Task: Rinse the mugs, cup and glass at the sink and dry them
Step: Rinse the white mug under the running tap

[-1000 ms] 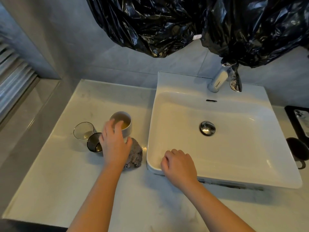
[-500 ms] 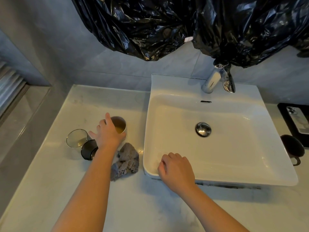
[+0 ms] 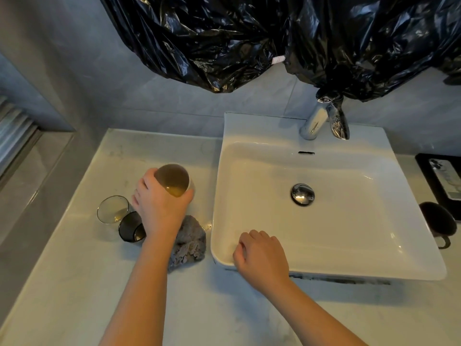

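My left hand [image 3: 159,206] grips a white mug [image 3: 174,179] with brownish liquid inside, held just above the counter left of the sink. A clear glass [image 3: 112,209] and a small dark cup [image 3: 131,227] stand together on the counter to the left of that hand. A grey crumpled cloth [image 3: 190,242] lies under my left wrist, close to the sink's left wall. My right hand [image 3: 260,255] rests with curled fingers on the front rim of the white square sink [image 3: 374,265]. A dark mug [image 3: 436,221] stands right of the sink.
A chrome tap [image 3: 316,121] rises at the back of the sink, partly under black plastic sheeting [image 3: 249,38] hanging from the wall. The drain plug [image 3: 302,194] sits mid-basin. A black tray with a phone [image 3: 444,178] lies at far right. A window ledge [image 3: 30,171] is at left.
My left hand has closed round the white mug and lifted it off the counter, a little toward the sink. My right hand has stayed on the sink rim.
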